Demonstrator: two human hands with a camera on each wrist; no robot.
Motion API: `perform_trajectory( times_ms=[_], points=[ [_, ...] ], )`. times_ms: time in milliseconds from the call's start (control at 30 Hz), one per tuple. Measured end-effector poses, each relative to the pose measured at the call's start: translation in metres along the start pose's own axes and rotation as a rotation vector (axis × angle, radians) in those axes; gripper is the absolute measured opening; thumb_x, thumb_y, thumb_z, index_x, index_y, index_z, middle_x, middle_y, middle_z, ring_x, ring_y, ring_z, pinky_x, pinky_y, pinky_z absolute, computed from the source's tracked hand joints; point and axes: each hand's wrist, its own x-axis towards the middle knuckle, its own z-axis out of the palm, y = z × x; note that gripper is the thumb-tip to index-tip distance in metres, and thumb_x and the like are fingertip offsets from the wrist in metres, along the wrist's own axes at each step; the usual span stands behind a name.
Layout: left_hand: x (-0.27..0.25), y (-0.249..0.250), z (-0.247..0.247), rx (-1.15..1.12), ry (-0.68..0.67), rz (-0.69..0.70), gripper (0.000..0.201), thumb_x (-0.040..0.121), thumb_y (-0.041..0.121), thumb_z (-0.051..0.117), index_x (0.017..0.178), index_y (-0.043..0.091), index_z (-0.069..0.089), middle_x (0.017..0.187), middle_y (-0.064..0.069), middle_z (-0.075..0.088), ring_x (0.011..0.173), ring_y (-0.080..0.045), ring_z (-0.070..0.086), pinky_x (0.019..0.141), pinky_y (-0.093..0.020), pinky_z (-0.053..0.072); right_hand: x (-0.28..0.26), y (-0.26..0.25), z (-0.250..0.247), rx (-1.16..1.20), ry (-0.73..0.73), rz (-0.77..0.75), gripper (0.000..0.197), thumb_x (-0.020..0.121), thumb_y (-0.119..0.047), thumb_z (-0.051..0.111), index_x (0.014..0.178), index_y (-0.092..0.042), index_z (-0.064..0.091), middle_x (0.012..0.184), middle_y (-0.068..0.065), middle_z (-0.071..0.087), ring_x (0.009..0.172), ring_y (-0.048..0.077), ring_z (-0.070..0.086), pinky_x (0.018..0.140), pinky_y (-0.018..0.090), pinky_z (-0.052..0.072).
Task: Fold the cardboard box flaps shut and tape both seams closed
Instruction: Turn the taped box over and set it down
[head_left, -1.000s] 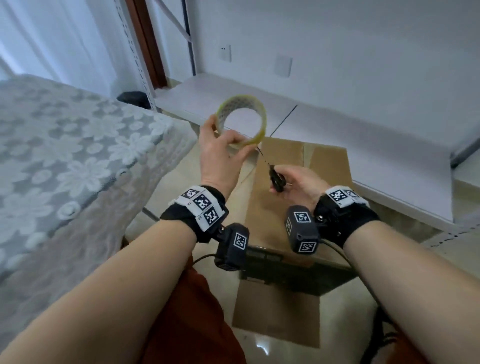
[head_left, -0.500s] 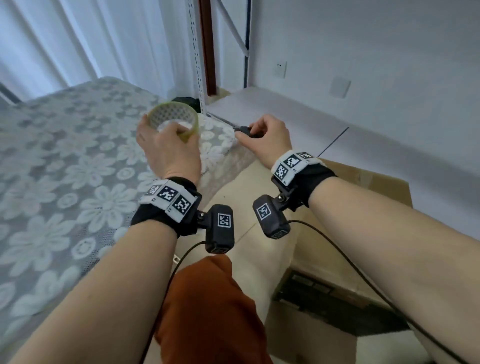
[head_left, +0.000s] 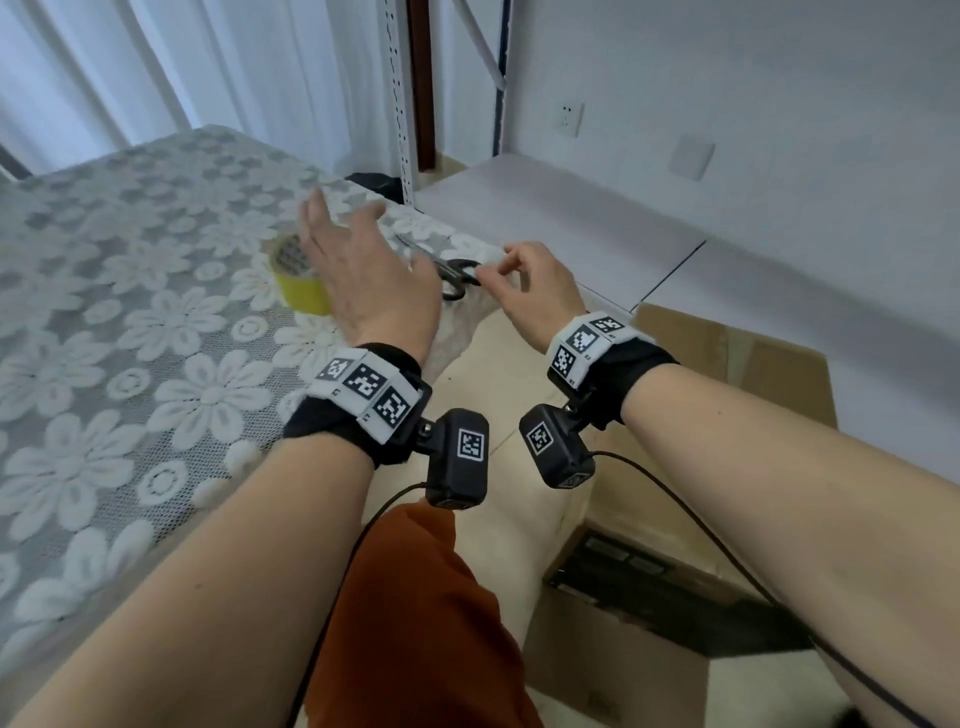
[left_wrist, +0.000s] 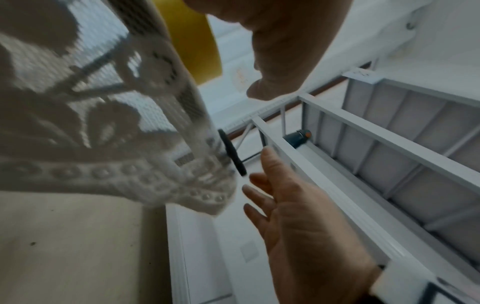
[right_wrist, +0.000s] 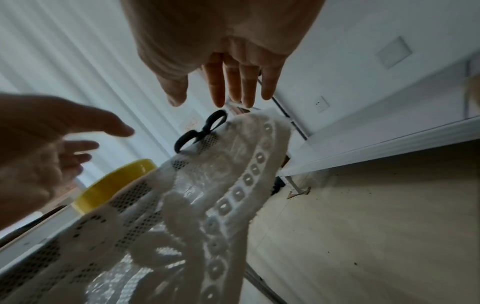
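A yellow tape roll (head_left: 301, 288) lies flat on the lace-covered table (head_left: 130, 312). My left hand (head_left: 345, 218) hovers just over it with fingers spread, holding nothing. Black-handled scissors (head_left: 453, 274) lie at the table's corner. My right hand (head_left: 506, 266) is beside their handles; in the right wrist view its fingers (right_wrist: 235, 90) are straight and clear of the scissors (right_wrist: 201, 130). The brown cardboard box (head_left: 753, 374) stands on the floor at the right, partly hidden by my right forearm. The tape roll (right_wrist: 114, 183) also shows there, and the tape roll (left_wrist: 197, 41) in the left wrist view.
A low white shelf board (head_left: 571, 218) runs along the wall behind the box. A metal rack post (head_left: 402, 93) stands at the table's far corner. Lace hangs over the table edge (right_wrist: 233, 185). My orange-clad knee (head_left: 415, 613) is below the wrists. Cables trail from both wrist cameras.
Both hands swung left from over the box to the table. The left hand set the tape roll down and let go. The right hand laid the scissors down and released them.
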Motion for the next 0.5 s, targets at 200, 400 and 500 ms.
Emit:
perform_trajectory(
  times_ms=[200,400,500],
  points=[
    [-0.055,0.065,0.036,-0.22,-0.357,0.361,0.037,0.086,0.016,0.059,0.123,0.014,0.054,0.131,-0.002,0.048,0.125,-0.017,0.044,0.102,-0.022,0.033,-0.048,0.077,-0.032,-0.117,0.036,0.288,0.035,0.09,-0.038,0.055,0.109,-0.008,0.056,0.116,0.005,0.054,0.101,0.019,0.052,0.087,0.029,0.041],
    [-0.12,0.055,0.105,0.073,-1.198,-0.007,0.074,0.088,0.043,0.062,0.146,0.008,0.031,0.148,-0.01,0.038,0.134,-0.026,0.04,0.105,-0.036,0.035,-0.123,0.168,-0.086,-0.382,0.065,0.882,0.051,0.089,-0.034,0.056,0.128,-0.003,0.046,0.141,0.017,0.038,0.128,0.033,0.038,0.107,0.042,0.033],
    [-0.147,0.038,0.129,0.099,-1.35,-0.186,0.081,0.089,0.053,0.056,0.148,0.006,0.027,0.151,-0.013,0.033,0.135,-0.031,0.037,0.108,-0.042,0.036,-0.156,0.191,-0.114,-0.438,0.163,1.137,0.064,0.087,-0.031,0.058,0.137,0.001,0.034,0.145,0.02,0.031,0.134,0.035,0.03,0.107,0.042,0.029]
  ],
)
